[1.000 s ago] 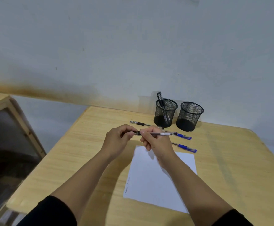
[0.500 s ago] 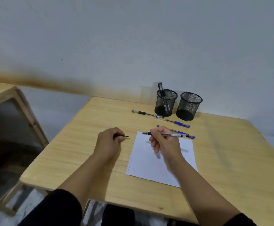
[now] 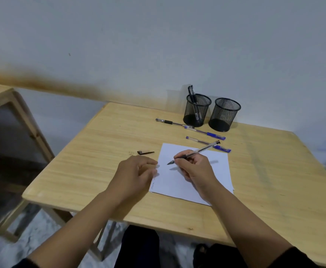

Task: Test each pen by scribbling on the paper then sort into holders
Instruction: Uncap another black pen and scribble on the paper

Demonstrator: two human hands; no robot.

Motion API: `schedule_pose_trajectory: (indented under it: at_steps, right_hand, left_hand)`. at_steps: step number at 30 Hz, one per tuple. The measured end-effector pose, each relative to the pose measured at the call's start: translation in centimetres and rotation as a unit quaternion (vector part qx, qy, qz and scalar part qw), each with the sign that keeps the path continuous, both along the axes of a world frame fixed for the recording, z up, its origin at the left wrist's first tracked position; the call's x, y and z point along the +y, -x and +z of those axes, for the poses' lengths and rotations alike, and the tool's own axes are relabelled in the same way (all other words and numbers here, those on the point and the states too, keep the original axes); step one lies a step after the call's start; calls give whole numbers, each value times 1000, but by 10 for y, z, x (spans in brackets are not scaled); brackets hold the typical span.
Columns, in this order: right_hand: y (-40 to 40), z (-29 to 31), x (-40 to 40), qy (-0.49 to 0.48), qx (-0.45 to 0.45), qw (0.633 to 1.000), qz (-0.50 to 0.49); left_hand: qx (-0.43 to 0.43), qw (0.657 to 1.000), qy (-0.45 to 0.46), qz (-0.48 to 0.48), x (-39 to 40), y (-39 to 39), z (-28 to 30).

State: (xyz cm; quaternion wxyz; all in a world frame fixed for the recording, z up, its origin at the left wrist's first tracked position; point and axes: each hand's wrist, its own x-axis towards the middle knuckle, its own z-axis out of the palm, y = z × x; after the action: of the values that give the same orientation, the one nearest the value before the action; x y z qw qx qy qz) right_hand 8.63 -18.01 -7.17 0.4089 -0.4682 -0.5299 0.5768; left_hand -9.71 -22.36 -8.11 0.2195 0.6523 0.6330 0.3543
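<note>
Pen cap (image 3: 145,152) sits loose on the table (image 3: 92,167), left of everything. Next over, the left hand (image 3: 134,176) rests relaxed, fingers loosely curled and gripping nothing, at the paper (image 3: 179,182) edge; I'd press it flat so the sheet can't slide. Right hand (image 3: 194,168) pinches the uncapped pen (image 3: 196,152), tip just above the paper, so go light, quick scribble. Holders (image 3: 225,115) wait far right.

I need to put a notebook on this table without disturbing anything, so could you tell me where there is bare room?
The table is bare right of the paper out to its right edge, and at the far left corner beyond the pen cap. It is crowded between the paper and the two mesh holders, where three pens lie.
</note>
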Motion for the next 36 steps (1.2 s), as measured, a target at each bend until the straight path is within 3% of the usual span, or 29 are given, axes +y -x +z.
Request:
schedule_pose_trajectory:
  at_steps: [5, 13, 36]
  right_hand:
    - [9, -1, 5, -1, -26, 998, 52]
    - [31, 0, 25, -115, -192, 971, 87]
    - [33, -16, 25, -181, -208, 955, 109]
  left_hand:
    - [54, 998, -1, -10, -9, 0, -13]
    - [45, 999, -19, 5, -10, -1, -14]
    - [63, 997, -32, 14, -6, 0, -19]
